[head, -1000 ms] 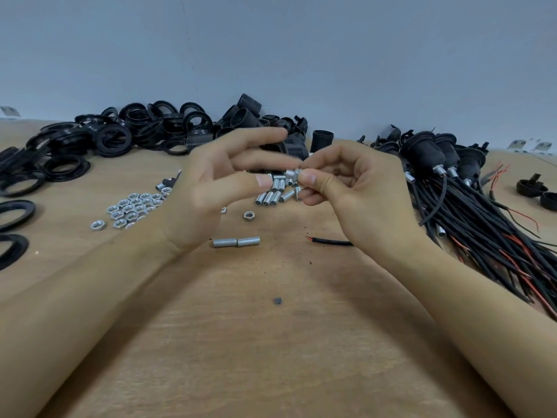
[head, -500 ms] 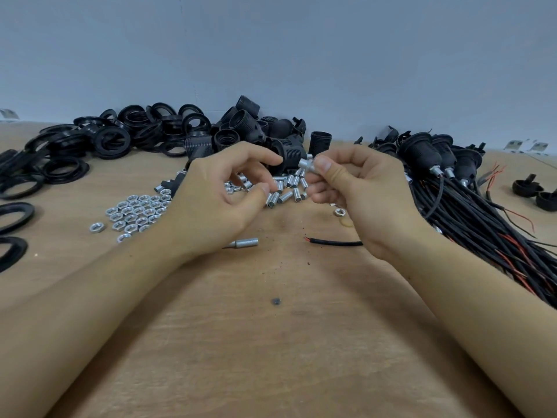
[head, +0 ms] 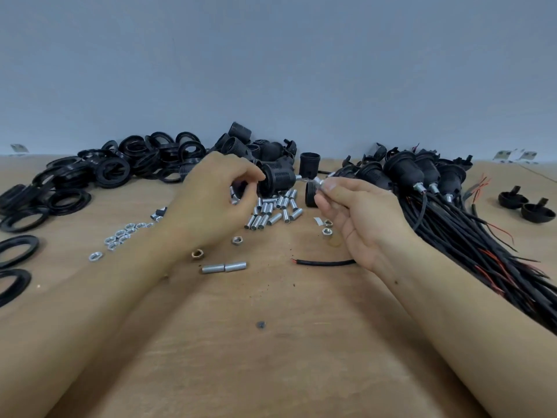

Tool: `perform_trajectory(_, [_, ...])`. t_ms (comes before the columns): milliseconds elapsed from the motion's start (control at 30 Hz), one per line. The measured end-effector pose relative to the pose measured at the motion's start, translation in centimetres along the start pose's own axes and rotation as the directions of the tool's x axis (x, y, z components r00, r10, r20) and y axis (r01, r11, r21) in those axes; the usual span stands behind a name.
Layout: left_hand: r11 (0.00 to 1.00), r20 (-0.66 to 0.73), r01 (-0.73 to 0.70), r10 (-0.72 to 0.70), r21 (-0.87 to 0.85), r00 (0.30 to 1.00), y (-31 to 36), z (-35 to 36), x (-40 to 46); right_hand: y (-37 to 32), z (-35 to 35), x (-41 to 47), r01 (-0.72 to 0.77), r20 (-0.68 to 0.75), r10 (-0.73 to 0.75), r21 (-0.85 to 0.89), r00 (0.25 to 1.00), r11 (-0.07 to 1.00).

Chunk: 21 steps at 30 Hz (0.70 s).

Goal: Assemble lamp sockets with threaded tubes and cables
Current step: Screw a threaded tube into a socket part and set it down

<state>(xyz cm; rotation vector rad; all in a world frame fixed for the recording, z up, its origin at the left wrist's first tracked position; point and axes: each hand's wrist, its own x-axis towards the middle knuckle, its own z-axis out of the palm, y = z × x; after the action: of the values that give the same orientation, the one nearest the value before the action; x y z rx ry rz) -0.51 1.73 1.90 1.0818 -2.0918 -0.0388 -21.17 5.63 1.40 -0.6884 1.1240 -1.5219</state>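
Two hands: L (head: 211, 203) grips socket (head: 277, 179) lying sideways, stem twd R (head: 361, 218) pinching tube (head: 319, 181).

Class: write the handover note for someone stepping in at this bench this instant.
Left hand: reaching to a black socket by the far pile; grip unclear.
Right hand: pinches a metal tube, a cable running out under the palm.
Loose tubes and nuts lie between the hands; finished sockets with cables lie right.
Left: join tube and socket.
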Motion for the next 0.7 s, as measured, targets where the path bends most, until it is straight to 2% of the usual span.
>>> perform_trajectory(167, [0.992, 0.161, 0.106, -0.117, 0.072, 0.98, -1.3, 2.1, 8.6, 0.2, -0.1, 0.1, 0.013, 0.023, -0.013, 0.014, 1.0, 1.0])
perform_trajectory(333, [0.94, 0.354, 0.176, -0.277, 0.292, 0.893, -3.1, 5.2, 15.0, -0.2, 0.0, 0.0, -0.007, 0.088, 0.003, 0.041, 0.996, 0.999])
perform_trajectory(433, [0.928, 0.387, 0.144, -0.28, 0.343, 0.879, -3.8, 6.9, 15.9, -0.2, 0.1, -0.3, -0.045, 0.119, 0.035, 0.085, 0.992, 0.995])
perform_trajectory(700, [0.851, 0.372, 0.042, -0.273, 0.524, 0.887, -4.5, 8.4, 16.1, -0.6, 0.2, -0.7, -0.129, 0.14, 0.119, 0.069, 0.983, 0.989])
